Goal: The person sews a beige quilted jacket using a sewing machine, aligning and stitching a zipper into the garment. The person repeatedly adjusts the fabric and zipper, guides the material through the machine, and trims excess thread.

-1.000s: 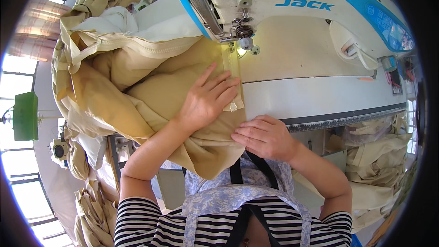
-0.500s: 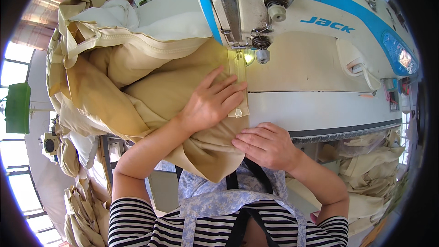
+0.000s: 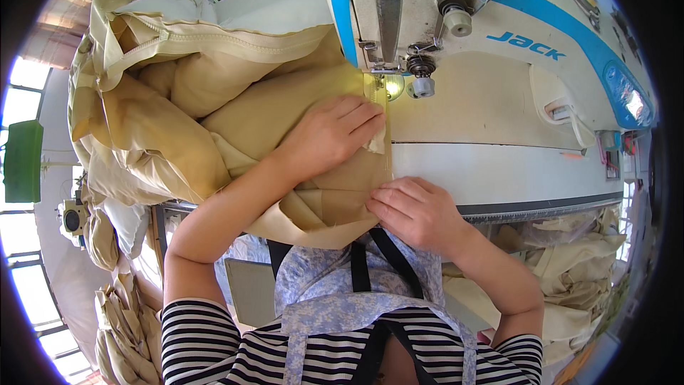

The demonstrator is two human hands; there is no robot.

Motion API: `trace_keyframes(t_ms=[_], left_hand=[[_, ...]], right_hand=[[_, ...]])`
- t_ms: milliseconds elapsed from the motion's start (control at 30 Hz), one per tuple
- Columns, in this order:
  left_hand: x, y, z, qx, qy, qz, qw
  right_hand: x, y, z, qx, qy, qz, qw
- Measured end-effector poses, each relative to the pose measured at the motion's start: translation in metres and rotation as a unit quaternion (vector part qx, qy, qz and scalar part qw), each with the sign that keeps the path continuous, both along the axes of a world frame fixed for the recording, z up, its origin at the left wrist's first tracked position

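Head view shows a zipper tape (image 3: 377, 144) apparently partway sewn, its top at the sewing machine (image 3: 456, 36), its lower end probably left to stitch, atop khaki fabric (image 3: 285, 110) under the left hand (image 3: 333, 133) (palm down, grip unclear), while the right hand (image 3: 419, 215) pinches the fabric's edge.

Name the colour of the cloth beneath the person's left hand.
The cloth is tan, showing best in the head view.

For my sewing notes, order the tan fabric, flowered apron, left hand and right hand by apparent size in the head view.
Largest to smallest:
1. Tan fabric
2. Flowered apron
3. Left hand and right hand: too alike to rank.
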State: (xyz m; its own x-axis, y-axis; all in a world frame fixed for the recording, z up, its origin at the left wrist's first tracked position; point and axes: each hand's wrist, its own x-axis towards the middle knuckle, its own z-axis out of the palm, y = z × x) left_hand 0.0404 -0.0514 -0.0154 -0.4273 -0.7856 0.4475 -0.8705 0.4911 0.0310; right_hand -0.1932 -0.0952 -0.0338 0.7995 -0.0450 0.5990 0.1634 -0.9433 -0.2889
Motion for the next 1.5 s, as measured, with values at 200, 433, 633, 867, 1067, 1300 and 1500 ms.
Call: trace_keyframes(t_ms=[200, 433, 633, 867, 1067, 1300, 1500], left_hand=[[-0.013, 0.023, 0.0, 0.064, 0.045, 0.025, 0.997], [-0.001, 0.02, 0.004, 0.023, 0.015, -0.022, 0.999], [-0.003, 0.021, -0.003, 0.006, 0.026, -0.029, 0.999], [0.003, 0.017, -0.007, -0.003, 0.046, -0.048, 0.998], [0.015, 0.004, -0.011, 0.003, 0.056, -0.043, 0.998], [0.031, -0.022, -0.015, -0.007, 0.088, -0.039, 0.995], [0.032, -0.023, -0.015, 0.001, 0.112, -0.055, 0.992]], right_hand=[[-0.008, 0.01, -0.007, 0.01, -0.001, -0.023, 1.0], [-0.008, 0.009, -0.006, 0.021, -0.004, -0.02, 1.0], [-0.008, 0.006, -0.006, 0.024, 0.003, -0.014, 1.0], [-0.007, 0.006, -0.001, 0.023, 0.002, -0.019, 1.0], [0.003, -0.011, 0.007, 0.043, 0.034, -0.027, 0.998], [0.02, -0.031, 0.004, 0.021, 0.024, -0.05, 0.998], [0.018, -0.027, 0.0, 0.027, 0.014, -0.054, 0.998]])
